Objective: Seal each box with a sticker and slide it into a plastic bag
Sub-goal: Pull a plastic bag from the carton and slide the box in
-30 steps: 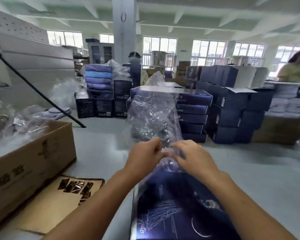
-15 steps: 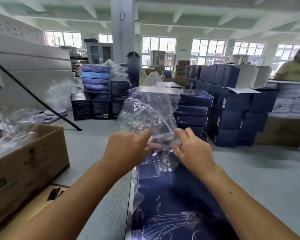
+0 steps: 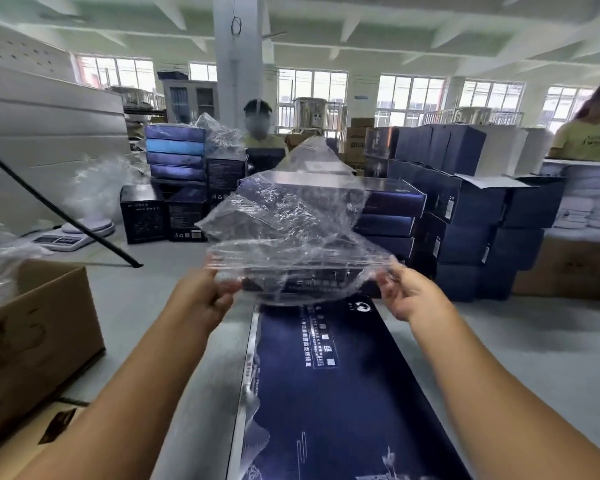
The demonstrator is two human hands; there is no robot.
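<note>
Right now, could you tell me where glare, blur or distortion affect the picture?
Head view: windows blown out; the plastic bag glints, veiling the stacked boxes behind it; left hand and right hand slightly motion-blurred; the wide lens stretches the dark blue box near the bottom edge.

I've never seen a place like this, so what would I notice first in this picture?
Right in the middle, a crinkly clear plastic bag is held wide in the air, its edge pinched by the left hand and the right hand. Just below lies a long dark blue box with white drawings. Behind them, stacks of blue boxes pile up toward the right.
</note>
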